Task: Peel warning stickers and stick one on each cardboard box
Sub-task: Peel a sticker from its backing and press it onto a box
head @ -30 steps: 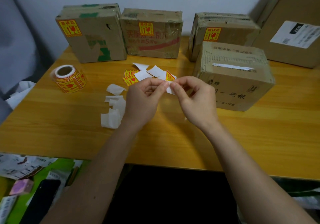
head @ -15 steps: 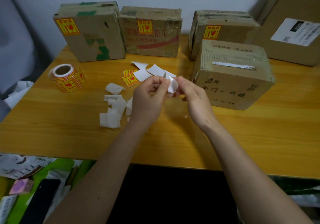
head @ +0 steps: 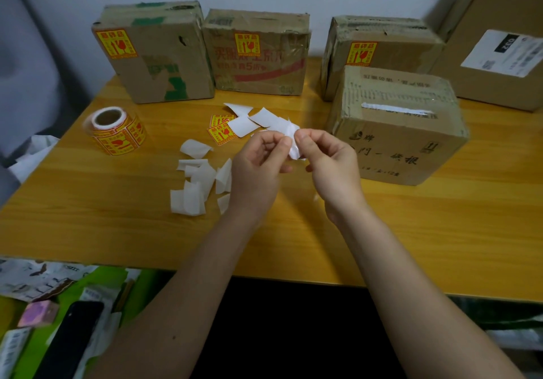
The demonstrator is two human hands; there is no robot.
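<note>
My left hand (head: 258,167) and my right hand (head: 332,164) meet above the table's middle, both pinching one sticker piece (head: 293,140) whose white side faces me. Three cardboard boxes along the back each carry a yellow-and-red warning sticker: the left box (head: 164,64), the middle box (head: 261,67) and the right box (head: 390,44). A nearer box (head: 393,138) just right of my hands shows no sticker. A larger box (head: 499,64) at the far right bears a white shipping label. The sticker roll (head: 116,132) lies at the left.
Loose yellow stickers (head: 221,129) and white backing scraps (head: 199,184) lie on the wooden table (head: 117,231) left of my hands. Below the table's front edge at the left are papers and a dark phone (head: 73,337).
The sticker piece turned in my fingers: its yellow print showed a second ago, now only white shows. My hands stayed close together near the same spot.
</note>
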